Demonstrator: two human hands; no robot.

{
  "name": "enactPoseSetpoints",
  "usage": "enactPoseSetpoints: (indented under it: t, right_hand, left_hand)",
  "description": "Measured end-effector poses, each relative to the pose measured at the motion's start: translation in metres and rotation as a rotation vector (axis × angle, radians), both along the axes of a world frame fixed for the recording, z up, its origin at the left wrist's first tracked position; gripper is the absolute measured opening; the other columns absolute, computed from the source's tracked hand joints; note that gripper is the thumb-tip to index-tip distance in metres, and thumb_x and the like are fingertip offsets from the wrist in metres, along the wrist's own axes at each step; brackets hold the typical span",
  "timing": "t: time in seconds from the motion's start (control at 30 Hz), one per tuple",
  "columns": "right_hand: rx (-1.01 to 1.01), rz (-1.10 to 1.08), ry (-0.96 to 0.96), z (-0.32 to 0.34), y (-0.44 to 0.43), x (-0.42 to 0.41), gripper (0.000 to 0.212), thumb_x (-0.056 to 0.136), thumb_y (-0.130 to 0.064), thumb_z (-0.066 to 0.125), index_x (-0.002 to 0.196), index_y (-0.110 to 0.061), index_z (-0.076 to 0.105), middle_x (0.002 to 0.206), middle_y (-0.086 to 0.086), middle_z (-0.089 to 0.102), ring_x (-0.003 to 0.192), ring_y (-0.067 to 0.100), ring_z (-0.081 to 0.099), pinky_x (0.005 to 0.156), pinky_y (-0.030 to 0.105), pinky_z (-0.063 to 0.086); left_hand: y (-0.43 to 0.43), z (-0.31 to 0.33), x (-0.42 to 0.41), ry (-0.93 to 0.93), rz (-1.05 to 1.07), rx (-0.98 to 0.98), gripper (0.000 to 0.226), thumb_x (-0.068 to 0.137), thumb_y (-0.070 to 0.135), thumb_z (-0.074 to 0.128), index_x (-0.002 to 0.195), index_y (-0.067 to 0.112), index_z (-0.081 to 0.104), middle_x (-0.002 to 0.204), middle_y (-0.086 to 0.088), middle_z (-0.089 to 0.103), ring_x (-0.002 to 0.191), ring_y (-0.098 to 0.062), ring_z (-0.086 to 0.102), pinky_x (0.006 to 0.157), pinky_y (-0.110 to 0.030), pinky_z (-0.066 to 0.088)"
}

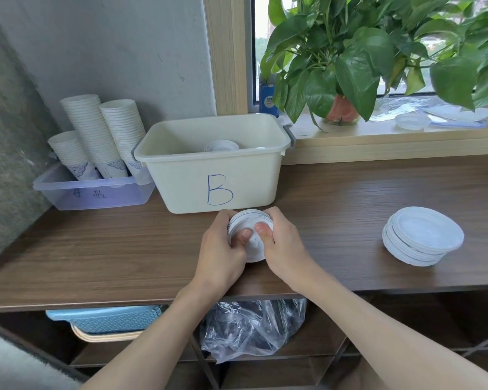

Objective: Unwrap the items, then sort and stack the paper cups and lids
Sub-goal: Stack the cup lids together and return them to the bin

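A small stack of white lids (pixel 251 220) is held just above the brown table, in front of the cream bin marked B (pixel 181 175). My left hand (pixel 223 246) grips its left side and my right hand (pixel 283 243) grips its right side, both thumbs pressing on the top lid. A second, leaning stack of white lids (pixel 421 239) lies on the table at the right. More lids (pixel 221 145) sit inside the bin. Three stacks of paper cups (pixel 96 136) stand in a clear tray (pixel 96 195) at the back left.
A potted plant (pixel 347 66) and crumpled plastic wrap with a lid (pixel 412 119) lie on the windowsill behind. Under the table sit a clear plastic bag (pixel 251 330) and a blue basket (pixel 107 319). A grey wall stands to the left.
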State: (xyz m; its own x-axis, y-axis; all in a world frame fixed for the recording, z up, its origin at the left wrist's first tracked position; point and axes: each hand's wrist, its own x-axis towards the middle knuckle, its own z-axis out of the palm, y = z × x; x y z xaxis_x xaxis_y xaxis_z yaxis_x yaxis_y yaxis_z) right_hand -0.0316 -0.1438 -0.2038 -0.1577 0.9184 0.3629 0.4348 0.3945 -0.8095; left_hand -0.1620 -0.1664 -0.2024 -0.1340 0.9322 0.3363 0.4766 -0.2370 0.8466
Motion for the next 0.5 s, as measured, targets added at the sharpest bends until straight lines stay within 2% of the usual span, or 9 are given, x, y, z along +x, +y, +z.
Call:
enactPoseSetpoints:
  t: [0.03, 0.1, 0.2, 0.27, 0.33, 0.4, 0.5]
  right_hand:
    - [0.007, -0.011, -0.005, 0.0, 0.0, 0.0, 0.01, 0.099, -0.017, 0.047, 0.089, -0.015, 0.048, 0.082, -0.001, 0.057, 0.075, 0.017, 0.05, 0.061, 0.022, 0.032]
    - [0.022, -0.036, -0.009, 0.002, -0.002, 0.0, 0.012, 0.098, -0.015, 0.048, 0.086, -0.015, 0.047, 0.075, -0.006, 0.053, 0.07, 0.012, 0.048, 0.059, 0.016, 0.033]
    - [-0.003, -0.061, 0.002, 0.005, -0.002, 0.001, 0.012, 0.099, -0.015, 0.047, 0.087, -0.015, 0.046, 0.074, -0.013, 0.049, 0.069, 0.001, 0.046, 0.06, 0.008, 0.034]
    - [-0.039, -0.07, 0.003, 0.006, -0.002, 0.003, 0.014, 0.099, -0.017, 0.045, 0.086, -0.012, 0.045, 0.074, -0.009, 0.048, 0.069, 0.003, 0.045, 0.06, 0.008, 0.034]
    - [-0.062, -0.061, -0.003, 0.007, -0.003, 0.005, 0.017, 0.1, -0.02, 0.044, 0.089, -0.008, 0.048, 0.077, -0.002, 0.052, 0.071, 0.014, 0.046, 0.059, 0.014, 0.034]
    - [-0.088, -0.035, -0.023, 0.008, -0.006, 0.009, 0.021, 0.1, -0.024, 0.044, 0.097, -0.006, 0.053, 0.083, 0.002, 0.057, 0.078, 0.018, 0.05, 0.061, 0.023, 0.033]
    - [-0.102, -0.007, -0.013, 0.013, -0.016, 0.022, 0.02, 0.099, -0.028, 0.046, 0.111, -0.014, 0.055, 0.093, -0.002, 0.062, 0.086, 0.014, 0.056, 0.071, 0.025, 0.041]
  left_hand:
    - [0.0, 0.0, 0.001, 0.013, 0.007, -0.001, 0.023, 0.091, 0.006, 0.063, 0.085, 0.026, 0.053, 0.077, 0.012, 0.062, 0.07, 0.004, 0.055, 0.061, -0.008, 0.038]
    - [0.0, -0.001, 0.002, 0.032, 0.01, -0.007, 0.026, 0.092, 0.008, 0.062, 0.081, 0.027, 0.049, 0.074, 0.013, 0.06, 0.067, 0.004, 0.053, 0.059, -0.009, 0.037]
    - [0.003, -0.001, 0.002, 0.028, -0.033, -0.024, 0.005, 0.095, 0.019, 0.061, 0.095, 0.02, 0.056, 0.085, 0.012, 0.065, 0.079, -0.002, 0.059, 0.068, -0.015, 0.043]
    - [0.0, 0.001, 0.002, -0.014, -0.112, -0.033, 0.023, 0.093, 0.036, 0.059, 0.11, 0.02, 0.06, 0.099, 0.013, 0.068, 0.093, -0.002, 0.063, 0.079, -0.016, 0.047]
    - [-0.004, 0.005, 0.002, -0.064, -0.165, -0.041, 0.038, 0.089, 0.043, 0.058, 0.118, 0.02, 0.062, 0.107, 0.014, 0.069, 0.099, 0.004, 0.063, 0.083, -0.011, 0.046]
    - [-0.007, 0.008, 0.002, -0.102, -0.16, -0.058, 0.036, 0.087, 0.038, 0.063, 0.116, 0.017, 0.064, 0.105, 0.011, 0.07, 0.094, 0.005, 0.064, 0.079, -0.008, 0.046]
    - [-0.009, 0.009, 0.009, -0.163, -0.072, -0.087, 0.019, 0.091, 0.021, 0.068, 0.108, 0.013, 0.064, 0.096, 0.006, 0.07, 0.079, 0.008, 0.062, 0.069, -0.006, 0.045]
